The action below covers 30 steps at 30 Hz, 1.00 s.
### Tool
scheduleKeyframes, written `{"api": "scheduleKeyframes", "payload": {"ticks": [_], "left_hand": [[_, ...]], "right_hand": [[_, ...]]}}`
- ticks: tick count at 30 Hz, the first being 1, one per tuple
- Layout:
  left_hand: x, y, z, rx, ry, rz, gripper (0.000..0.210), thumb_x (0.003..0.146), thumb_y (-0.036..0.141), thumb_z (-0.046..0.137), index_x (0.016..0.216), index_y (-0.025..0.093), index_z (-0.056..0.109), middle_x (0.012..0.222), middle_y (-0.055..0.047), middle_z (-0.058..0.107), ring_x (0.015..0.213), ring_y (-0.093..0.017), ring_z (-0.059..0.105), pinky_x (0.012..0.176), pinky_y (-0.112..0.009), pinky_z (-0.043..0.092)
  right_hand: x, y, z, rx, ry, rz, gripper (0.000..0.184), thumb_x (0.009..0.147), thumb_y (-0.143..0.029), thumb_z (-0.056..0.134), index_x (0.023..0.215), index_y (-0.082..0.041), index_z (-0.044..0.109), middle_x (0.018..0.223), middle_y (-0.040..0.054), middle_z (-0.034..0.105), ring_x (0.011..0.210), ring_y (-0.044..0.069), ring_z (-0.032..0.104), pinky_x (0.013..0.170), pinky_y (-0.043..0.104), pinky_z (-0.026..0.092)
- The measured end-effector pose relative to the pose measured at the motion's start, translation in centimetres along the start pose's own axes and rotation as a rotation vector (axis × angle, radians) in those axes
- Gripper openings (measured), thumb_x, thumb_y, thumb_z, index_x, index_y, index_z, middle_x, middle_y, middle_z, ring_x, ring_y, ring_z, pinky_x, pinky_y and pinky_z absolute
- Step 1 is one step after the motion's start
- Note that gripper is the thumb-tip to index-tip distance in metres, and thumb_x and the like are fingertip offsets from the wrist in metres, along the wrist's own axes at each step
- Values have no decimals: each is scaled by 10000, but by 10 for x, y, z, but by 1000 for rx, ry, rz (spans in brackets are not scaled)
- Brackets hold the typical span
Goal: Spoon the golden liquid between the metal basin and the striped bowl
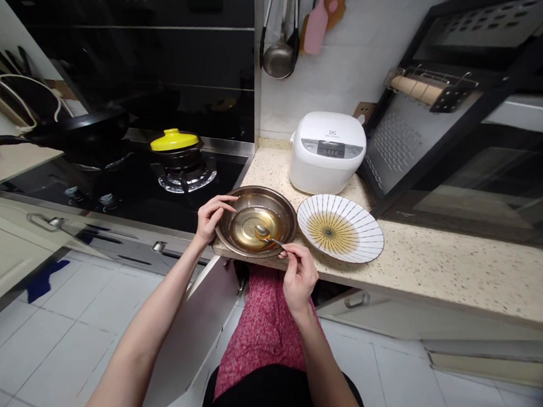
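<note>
A wide metal bowl (289, 214) sits at the counter's front edge, with a shallow yellowish liquid (246, 223) in its bottom. My left hand (209, 217) grips the bowl's left rim, fingers reaching over the edge. Pinched in my right hand (300, 278) is the handle of a metal spoon (263, 232). The spoon's head is inside the bowl, low over or in the liquid; I cannot tell which. Right of the bowl lies a white plate with dark radiating lines (367, 236), a pool of yellowish-brown liquid at its middle.
Behind the plate stands a white rice cooker (329, 161). On the gas stove (136, 183) at left are a yellow-lidded pot (175, 141) and a dark wok (84, 129). A cabinet door (200, 323) hangs open below the bowl. Utensils (279, 57) hang on the wall.
</note>
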<state>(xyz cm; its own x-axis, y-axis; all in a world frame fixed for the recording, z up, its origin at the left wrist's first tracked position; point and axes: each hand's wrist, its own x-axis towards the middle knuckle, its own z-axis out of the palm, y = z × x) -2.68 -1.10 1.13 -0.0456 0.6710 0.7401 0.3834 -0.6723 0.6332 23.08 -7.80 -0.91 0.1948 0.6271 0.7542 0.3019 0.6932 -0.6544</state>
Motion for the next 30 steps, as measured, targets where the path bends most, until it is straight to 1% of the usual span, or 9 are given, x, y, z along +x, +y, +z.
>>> {"api": "scheduleKeyframes", "payload": {"ticks": [5,8,11,15,21,25,30], "left_hand": [[-1,-1,0,6,1,-8,450,1019,524,518,850,205,787,1175,-121,784,1086,-310,717,986,-492,543],[-1,-2,-1,-21,-2,13,410,1027,474,529,873,204,797,1178,-116,785,1085,-302,716,989,-478,534],[-1,-2,-1,-40,-5,25,383,1031,437,537,888,204,806,1182,-111,787,1087,-295,714,991,-465,527],[-1,-2,-1,-38,-4,23,380,1031,433,541,888,204,809,1181,-105,788,1088,-292,712,989,-457,528],[-2,-5,-1,-27,-5,19,391,1031,446,535,884,206,806,1183,-105,786,1087,-297,714,989,-465,533],[-2,-6,-1,-32,-8,25,384,1033,434,532,887,206,804,1187,-105,785,1093,-297,714,993,-465,532],[-1,-4,-1,-33,-8,30,391,1033,440,529,882,204,802,1180,-108,786,1090,-299,718,993,-471,535]], "right_hand": [[-4,2,2,32,24,17,180,1016,-120,532,964,-210,679,881,21,738,740,134,716,711,274,613],[-8,4,3,78,37,41,180,1017,-112,534,968,-210,676,898,17,736,748,126,715,730,271,614],[-10,5,3,103,55,47,182,1017,-111,539,960,-212,678,907,19,744,788,133,728,759,284,624],[-12,6,1,114,81,42,187,1017,-110,544,959,-220,684,899,18,753,853,148,743,798,310,636],[-13,7,-3,139,122,95,161,1025,-150,552,964,-225,679,909,20,752,819,149,743,775,324,646],[-11,6,-6,117,145,80,144,1027,-167,560,964,-223,677,908,27,756,820,161,749,795,351,657],[-7,5,-12,128,173,46,156,1020,-132,562,976,-220,683,918,27,758,850,164,756,794,353,665]]}}
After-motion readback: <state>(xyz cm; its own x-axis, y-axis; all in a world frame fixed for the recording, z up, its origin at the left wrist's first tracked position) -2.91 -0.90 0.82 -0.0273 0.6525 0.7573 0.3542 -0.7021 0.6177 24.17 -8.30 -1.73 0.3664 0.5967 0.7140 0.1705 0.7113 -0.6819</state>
